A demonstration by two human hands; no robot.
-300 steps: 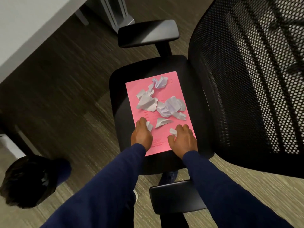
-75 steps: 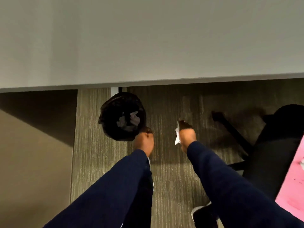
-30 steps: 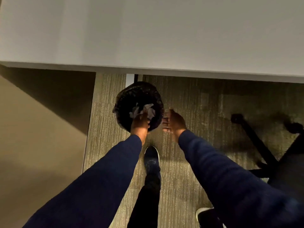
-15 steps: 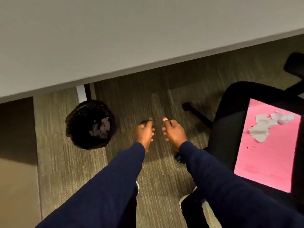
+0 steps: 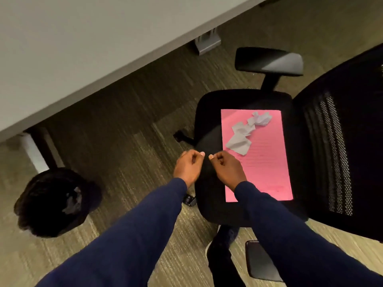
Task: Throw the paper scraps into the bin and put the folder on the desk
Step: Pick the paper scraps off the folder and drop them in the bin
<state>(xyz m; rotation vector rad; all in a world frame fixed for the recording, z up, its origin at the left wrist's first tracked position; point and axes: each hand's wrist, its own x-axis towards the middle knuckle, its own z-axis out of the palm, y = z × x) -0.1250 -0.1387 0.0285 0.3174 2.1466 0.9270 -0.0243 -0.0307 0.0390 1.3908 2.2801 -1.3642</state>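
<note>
A pink folder (image 5: 267, 162) lies flat on the black chair seat (image 5: 209, 195). Several crumpled white paper scraps (image 5: 242, 135) sit on its far half. The black bin (image 5: 47, 204) stands on the floor at lower left with paper scraps (image 5: 72, 200) inside. My left hand (image 5: 189, 165) and my right hand (image 5: 227, 167) hover side by side at the seat's near-left edge, fingers curled in, holding nothing. My right hand overlaps the folder's left edge. The grey desk (image 5: 83, 42) fills the upper left.
The chair's mesh backrest (image 5: 339, 152) rises on the right, one armrest (image 5: 269, 61) far and another (image 5: 261, 259) near. Desk legs (image 5: 34, 150) stand beside the bin and further along (image 5: 207, 43). My foot (image 5: 219, 251) is under the seat on carpet.
My view has swung right from the bin to the chair. Both hands, emptied into the bin, have travelled to the seat's edge and curled shut. Fewer scraps lie on the folder than ten seconds ago.
</note>
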